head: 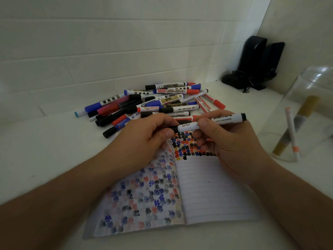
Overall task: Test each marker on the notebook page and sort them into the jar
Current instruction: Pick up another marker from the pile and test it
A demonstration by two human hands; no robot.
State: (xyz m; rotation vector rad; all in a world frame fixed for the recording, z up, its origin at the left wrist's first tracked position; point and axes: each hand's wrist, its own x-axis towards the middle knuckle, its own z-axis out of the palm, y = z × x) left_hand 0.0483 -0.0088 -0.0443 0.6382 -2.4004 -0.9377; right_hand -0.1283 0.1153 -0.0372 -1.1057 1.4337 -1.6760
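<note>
A white whiteboard marker with black ends (216, 120) is held level above the open lined notebook (207, 192). My right hand (228, 143) grips its barrel. My left hand (144, 136) pinches the black cap end of the marker. The right page has rows of black, red, blue and yellow test marks along its top; the left page is covered in faded marks. A pile of several markers (153, 103) lies behind the notebook. At the right stands a clear jar (313, 91) holding a gold marker (295, 123) and a thin pink-tipped pen (292, 134).
The white counter meets a white tiled wall at the back. Two black speakers with a cable (255, 64) stand in the back right corner. Bare counter lies to the left of the notebook.
</note>
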